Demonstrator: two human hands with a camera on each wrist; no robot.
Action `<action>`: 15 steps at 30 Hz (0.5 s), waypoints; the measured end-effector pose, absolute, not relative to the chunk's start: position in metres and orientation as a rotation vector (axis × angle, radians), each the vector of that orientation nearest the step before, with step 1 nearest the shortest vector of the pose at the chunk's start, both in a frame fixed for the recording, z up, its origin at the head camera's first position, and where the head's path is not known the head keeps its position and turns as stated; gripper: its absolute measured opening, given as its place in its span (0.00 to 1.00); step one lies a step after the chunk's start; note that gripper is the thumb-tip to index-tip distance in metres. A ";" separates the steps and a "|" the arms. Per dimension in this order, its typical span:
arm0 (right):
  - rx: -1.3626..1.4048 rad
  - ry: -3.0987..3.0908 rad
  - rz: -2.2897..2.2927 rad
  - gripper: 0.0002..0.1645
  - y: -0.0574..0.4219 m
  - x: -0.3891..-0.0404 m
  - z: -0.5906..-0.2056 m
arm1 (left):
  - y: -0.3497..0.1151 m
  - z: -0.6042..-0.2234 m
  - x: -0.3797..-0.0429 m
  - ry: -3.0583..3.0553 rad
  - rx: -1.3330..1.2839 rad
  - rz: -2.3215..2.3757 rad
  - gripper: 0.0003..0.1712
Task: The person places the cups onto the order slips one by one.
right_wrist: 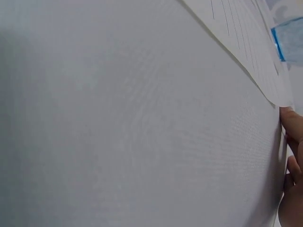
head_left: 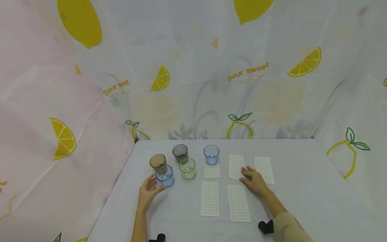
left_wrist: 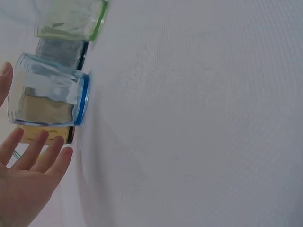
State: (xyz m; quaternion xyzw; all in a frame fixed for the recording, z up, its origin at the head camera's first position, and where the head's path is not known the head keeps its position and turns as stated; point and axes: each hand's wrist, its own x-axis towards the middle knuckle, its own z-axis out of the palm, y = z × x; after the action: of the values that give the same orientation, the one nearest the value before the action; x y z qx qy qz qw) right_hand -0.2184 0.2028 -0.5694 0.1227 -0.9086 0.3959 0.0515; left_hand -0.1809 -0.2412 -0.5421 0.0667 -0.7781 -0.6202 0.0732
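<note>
I am reaching my left hand (head_left: 148, 192) toward the near blue transparent plastic cup (head_left: 164, 175), which is standing upright at the near left of a cluster of cups on the table (head_left: 302, 201). My grip there is open: the fingers (left_wrist: 45, 151) are straight and spread just beside the cup's wall, and the wrist view is showing a sliver of gap, so I cannot tell whether any fingertip is touching it. My right hand (head_left: 254, 179) is lying flat, its grip open too, with fingertips resting on the near edge of a white lined paper slip (head_left: 236, 166).

Judging from here, the main risk is crowding. The amber transparent cup (head_left: 158, 161) is sitting just behind the blue one and the pale green transparent cup (head_left: 187, 168) is just to its right, with the dark grey transparent cup (head_left: 179, 153) farther back. If I am closing my fingers carelessly, I could be knocking the amber cup or tipping the blue one into its neighbours; the smooth plastic looks likely to slide in a loose hold. On the right, pressing and dragging could be skewing or creasing the slip, since thin paper shifts easily on cloth.

A second blue transparent cup (head_left: 211, 154) is standing apart, to the right of the cluster, touching the far end of another lined slip (head_left: 212, 170). Three more slips are lying nearby: one far right (head_left: 264, 169), two nearer me (head_left: 210, 198) (head_left: 239, 203). The table is wearing a pale grey cloth, and light sheets printed with yellow lemons (head_left: 80, 22) and the words "Sour sweet" are hanging around it.
</note>
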 end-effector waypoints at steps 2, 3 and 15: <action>0.377 -2.764 1.195 0.25 0.203 -0.218 -0.569 | -0.239 -0.543 -0.181 -2.325 0.185 -1.872 0.44; 0.383 -2.763 1.190 0.25 0.203 -0.218 -0.569 | -0.238 -0.543 -0.181 -2.318 0.182 -1.878 0.44; 0.396 -2.761 1.186 0.24 0.204 -0.218 -0.568 | -0.220 -0.516 -0.180 -2.293 0.189 -1.884 0.44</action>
State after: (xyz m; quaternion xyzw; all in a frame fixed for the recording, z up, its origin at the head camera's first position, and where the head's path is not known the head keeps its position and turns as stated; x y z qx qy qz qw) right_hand -0.2185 0.2035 -0.5682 0.1303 -0.9096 0.3905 0.0552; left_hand -0.1803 -0.2204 -0.5157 0.0632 -0.7684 -0.6313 0.0840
